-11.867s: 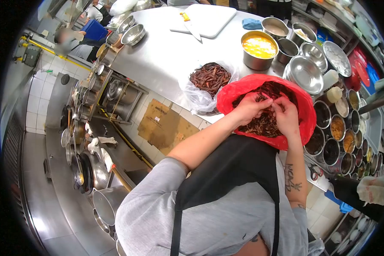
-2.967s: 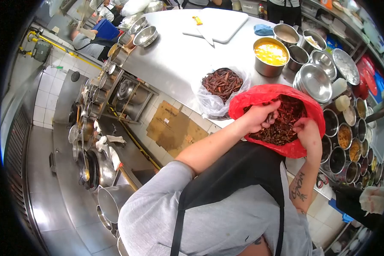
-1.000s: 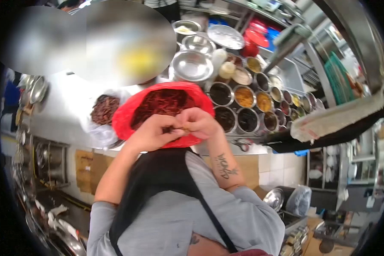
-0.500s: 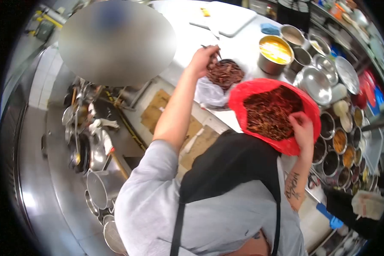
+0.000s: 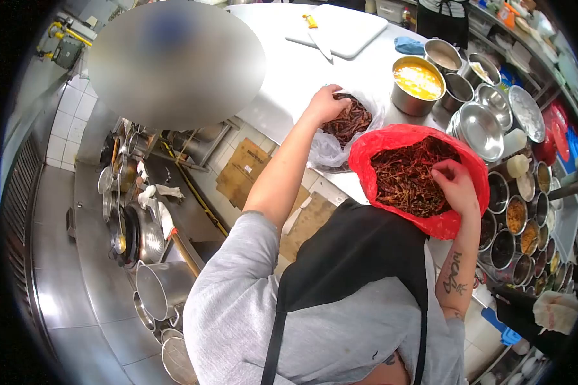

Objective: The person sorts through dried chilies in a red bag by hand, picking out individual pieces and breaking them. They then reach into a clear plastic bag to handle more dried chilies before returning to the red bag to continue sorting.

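Long dark red dried pods fill a clear plastic bag (image 5: 331, 151) on the white table. My left hand (image 5: 328, 104) is at the upper left edge of these pods (image 5: 351, 122), its fingers bent and apart, with nothing visible between them. Nearer my body, a red plastic bag (image 5: 366, 183) stands wide open, full of thinner dried red pods with stems (image 5: 408, 176). Over the right part of this heap is my right hand (image 5: 457, 186), its thumb and fingertips pinched together. Whatever is between those fingertips is too small to make out.
A pot of yellow liquid (image 5: 417, 86) stands beyond the bags, near metal bowls (image 5: 478, 131). Farther back lie a white cutting board (image 5: 350, 32) and a knife (image 5: 321, 45). Containers of ingredients (image 5: 515, 215) stand at right, and a stove with pans at left.
My left hand has lowered onto the pods in the clear bag, and the dark piece that stuck out of its fingers no longer shows. My right hand stays pinched over the red bag.
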Available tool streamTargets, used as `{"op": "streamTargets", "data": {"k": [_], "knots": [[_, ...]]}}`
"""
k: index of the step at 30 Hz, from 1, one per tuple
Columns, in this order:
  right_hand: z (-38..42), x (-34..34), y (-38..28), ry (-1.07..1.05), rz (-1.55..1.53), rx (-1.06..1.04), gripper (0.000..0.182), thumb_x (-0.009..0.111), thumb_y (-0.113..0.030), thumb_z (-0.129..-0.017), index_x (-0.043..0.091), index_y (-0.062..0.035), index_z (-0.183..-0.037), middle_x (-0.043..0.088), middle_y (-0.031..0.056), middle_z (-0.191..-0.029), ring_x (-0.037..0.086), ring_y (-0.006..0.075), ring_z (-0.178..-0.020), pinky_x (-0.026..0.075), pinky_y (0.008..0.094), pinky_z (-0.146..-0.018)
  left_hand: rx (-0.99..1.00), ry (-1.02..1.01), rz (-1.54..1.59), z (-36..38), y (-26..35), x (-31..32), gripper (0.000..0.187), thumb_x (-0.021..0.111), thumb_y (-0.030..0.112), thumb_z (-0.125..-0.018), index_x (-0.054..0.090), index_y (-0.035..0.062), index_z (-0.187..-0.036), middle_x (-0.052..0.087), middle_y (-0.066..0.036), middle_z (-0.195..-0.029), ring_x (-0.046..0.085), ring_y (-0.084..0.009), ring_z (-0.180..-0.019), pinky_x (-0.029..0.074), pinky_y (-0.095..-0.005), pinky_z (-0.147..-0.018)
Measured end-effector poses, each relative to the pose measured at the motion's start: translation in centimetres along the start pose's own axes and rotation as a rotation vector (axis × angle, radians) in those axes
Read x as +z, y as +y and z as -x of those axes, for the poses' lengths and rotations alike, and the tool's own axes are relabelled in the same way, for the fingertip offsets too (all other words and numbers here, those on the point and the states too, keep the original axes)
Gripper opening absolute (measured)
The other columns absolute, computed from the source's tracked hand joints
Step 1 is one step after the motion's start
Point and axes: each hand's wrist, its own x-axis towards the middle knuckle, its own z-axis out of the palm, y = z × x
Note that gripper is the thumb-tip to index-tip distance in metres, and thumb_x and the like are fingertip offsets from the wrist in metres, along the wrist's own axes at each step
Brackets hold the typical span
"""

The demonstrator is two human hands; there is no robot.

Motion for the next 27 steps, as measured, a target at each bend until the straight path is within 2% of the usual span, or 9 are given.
{"op": "streamTargets", "data": {"k": [4, 7, 11, 13, 15, 19, 20, 23, 27], "knots": [[-4.3, 1.1, 1.9, 0.081, 0.238, 0.006, 0.035, 0.07, -0.024, -0.088, 0.064, -0.0023, -0.115, 0.067, 0.0165, -0.111, 0.063, 0.0288, -0.108, 0.048, 0.0389, -0.095, 0.051, 0.084, 0.443, 1.8, 5.3, -1.9, 0.026, 0.066, 0.02, -0.093, 0.064, -0.0011, -0.107, 0.066, -0.007, -0.08, 0.06, -0.0123, -0.069, 0.05, -0.0275, -0.066], [-6.0, 2.7, 1.5, 0.225, 0.493, 0.004, 0.053, 0.07, -0.033, -0.087, 0.055, -0.0054, -0.13, 0.054, 0.0191, -0.135, 0.048, 0.0344, -0.129, 0.039, 0.047, -0.108, 0.015, -0.365, 0.973, 4.8, 8.6, -2.6, 0.02, 0.064, 0.019, -0.095, 0.065, 0.0002, -0.102, 0.065, -0.006, -0.077, 0.061, -0.0112, -0.07, 0.05, -0.0269, -0.066], [-7.2, 3.7, 0.7, 0.144, 0.628, 0.131, 0.073, 0.07, -0.04, -0.086, 0.04, -0.0084, -0.145, 0.037, 0.0171, -0.152, 0.031, 0.0359, -0.142, 0.03, 0.0536, -0.114, 0.123, -0.85, 0.597, 9.9, 13.2, 0.4, 0.021, 0.065, 0.019, -0.096, 0.065, 0.0002, -0.105, 0.067, -0.005, -0.082, 0.064, -0.0113, -0.076, 0.052, -0.027, -0.071], [-6.6, 3.8, 0.6, 0.175, 0.623, 0.039, 0.073, 0.073, -0.039, -0.083, 0.044, -0.0078, -0.143, 0.043, 0.0183, -0.147, 0.037, 0.0361, -0.139, 0.032, 0.0502, -0.113, 0.216, -0.88, 0.494, 10.7, 12.5, 3.7, 0.025, 0.066, 0.02, -0.095, 0.065, 0.0, -0.109, 0.068, -0.005, -0.089, 0.065, -0.0126, -0.083, 0.053, -0.028, -0.078], [-5.8, 3.3, 0.1, 0.213, 0.626, -0.049, 0.073, 0.075, -0.037, -0.08, 0.047, -0.0072, -0.14, 0.049, 0.0195, -0.143, 0.043, 0.0362, -0.135, 0.035, 0.0469, -0.112, 0.334, -0.835, 0.341, 11.4, 12.6, 5.7, 0.029, 0.067, 0.021, -0.094, 0.064, -0.0002, -0.113, 0.068, -0.007, -0.096, 0.065, -0.0139, -0.09, 0.053, -0.0287, -0.084], [-6.2, 3.1, 2.8, 0.142, 0.544, -0.018, 0.071, 0.076, -0.034, -0.079, 0.05, -0.0061, -0.139, 0.052, 0.0205, -0.14, 0.049, 0.0362, -0.131, 0.039, 0.0437, -0.111, 0.634, -0.545, -0.066, 11.4, 10.3, 10.2, 0.055, 0.075, 0.021, -0.082, 0.055, 0.0004, -0.129, 0.05, -0.023, -0.135, 0.05, -0.0351, -0.127, 0.042, -0.0427, -0.107], [-6.3, 3.3, 3.1, 0.129, 0.55, 0.04, 0.071, 0.076, -0.034, -0.079, 0.05, -0.006, -0.139, 0.052, 0.0206, -0.141, 0.049, 0.0358, -0.131, 0.038, 0.0435, -0.111, 0.575, -0.544, -0.089, 11.2, 10.2, 10.9, 0.072, 0.077, 0.023, -0.075, 0.048, 0.0001, -0.137, 0.037, -0.028, -0.145, 0.038, -0.0441, -0.135, 0.034, -0.0472, -0.114], [-6.8, 2.9, 3.4, 0.083, 0.574, 0.139, 0.07, 0.074, -0.032, -0.078, 0.051, -0.0056, -0.139, 0.052, 0.0208, -0.141, 0.048, 0.0346, -0.132, 0.037, 0.0429, -0.112, 0.559, -0.377, -0.197, 10.7, 9.7, 12.9, 0.087, 0.081, 0.03, -0.072, 0.04, -0.0008, -0.143, 0.036, -0.031, -0.145, 0.038, -0.0455, -0.135, 0.034, -0.0476, -0.114], [-7.3, 3.1, 5.2, -0.075, 0.476, 0.134, 0.064, 0.068, -0.028, -0.078, 0.053, -0.0055, -0.136, 0.053, 0.0211, -0.139, 0.049, 0.0337, -0.131, 0.037, 0.0414, -0.111, 0.522, -0.4, -0.298, 10.6, 10.3, 13.1, 0.105, 0.084, 0.038, -0.068, 0.029, -0.001, -0.148, 0.038, -0.032, -0.144, 0.041, -0.047, -0.131, 0.036, -0.0482, -0.111]]}}
